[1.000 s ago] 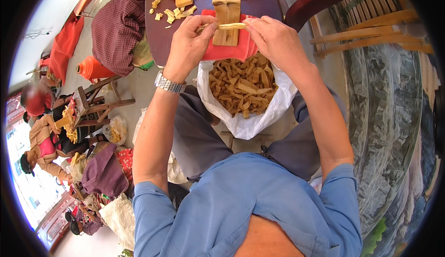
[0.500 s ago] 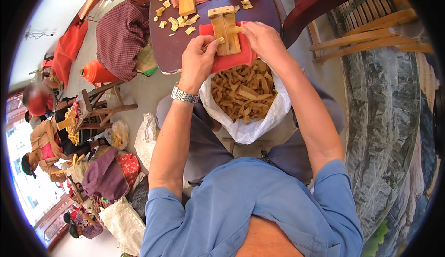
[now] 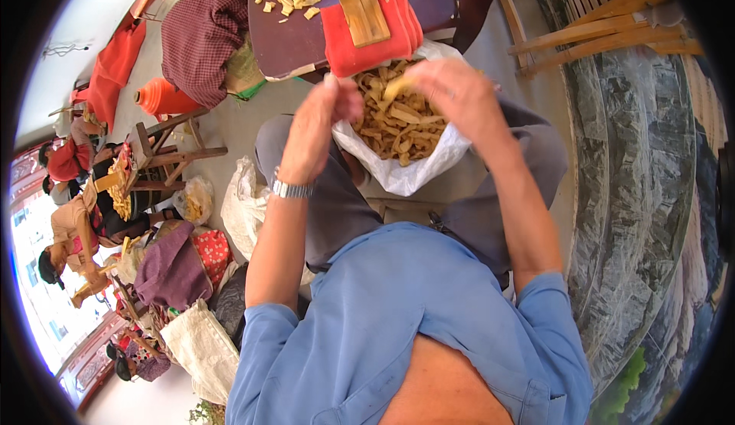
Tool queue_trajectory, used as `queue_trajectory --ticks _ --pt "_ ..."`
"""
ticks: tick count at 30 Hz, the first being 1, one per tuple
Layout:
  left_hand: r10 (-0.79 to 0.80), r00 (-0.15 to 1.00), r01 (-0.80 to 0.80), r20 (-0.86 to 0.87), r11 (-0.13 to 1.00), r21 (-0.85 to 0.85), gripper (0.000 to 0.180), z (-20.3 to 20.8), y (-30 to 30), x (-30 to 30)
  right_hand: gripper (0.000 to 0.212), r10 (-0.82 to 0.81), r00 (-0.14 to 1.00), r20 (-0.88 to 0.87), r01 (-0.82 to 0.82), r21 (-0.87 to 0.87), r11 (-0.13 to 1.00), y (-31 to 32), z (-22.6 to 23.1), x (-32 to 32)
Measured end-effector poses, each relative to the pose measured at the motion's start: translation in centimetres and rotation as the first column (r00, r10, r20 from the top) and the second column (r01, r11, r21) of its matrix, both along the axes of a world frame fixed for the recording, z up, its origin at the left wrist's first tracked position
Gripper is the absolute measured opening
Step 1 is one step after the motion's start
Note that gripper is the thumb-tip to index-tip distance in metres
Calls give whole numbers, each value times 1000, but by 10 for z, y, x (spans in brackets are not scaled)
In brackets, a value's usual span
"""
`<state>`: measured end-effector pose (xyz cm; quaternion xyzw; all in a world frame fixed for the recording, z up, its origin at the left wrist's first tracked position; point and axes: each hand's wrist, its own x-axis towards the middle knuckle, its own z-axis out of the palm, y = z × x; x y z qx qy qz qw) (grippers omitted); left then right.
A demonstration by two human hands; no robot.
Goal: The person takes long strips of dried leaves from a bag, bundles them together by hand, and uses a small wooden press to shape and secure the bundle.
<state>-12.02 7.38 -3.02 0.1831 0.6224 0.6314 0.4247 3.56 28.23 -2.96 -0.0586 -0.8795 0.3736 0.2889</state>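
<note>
Over a white sack (image 3: 406,180) full of brownish-yellow dried strips (image 3: 402,126), my right hand (image 3: 463,99) pinches one pale yellow strip (image 3: 396,88) and is smeared by motion. My left hand (image 3: 310,130) is by the sack's left rim, its fingers too blurred to show whether they hold anything. Beyond both hands, a small wooden board (image 3: 363,15) with a crosspiece at its far end lies tilted on a folded red cloth (image 3: 337,38) at the table's near edge. Neither hand touches the board.
Cut yellow pieces (image 3: 287,4) lie scattered on the dark red table (image 3: 268,42). Dark wooden chair parts stand at the right of it. On the left are a checked cloth (image 3: 203,34), an orange container (image 3: 164,97), a wooden stool (image 3: 172,145) and several people seated farther off.
Both hands have left the wooden board and come down toward me, over and beside the sack. The board, cloth and table appear higher in the picture.
</note>
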Motion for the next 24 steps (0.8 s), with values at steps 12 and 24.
queue_trajectory --ticks 12,24 --pt "-205 761 225 616 973 46 31 45 -44 115 19 448 873 -192 -449 42 893 -139 54 77" --pt "-165 975 153 147 984 87 31 69 -63 118 16 224 936 -272 -331 -467 820 -141 61 73"
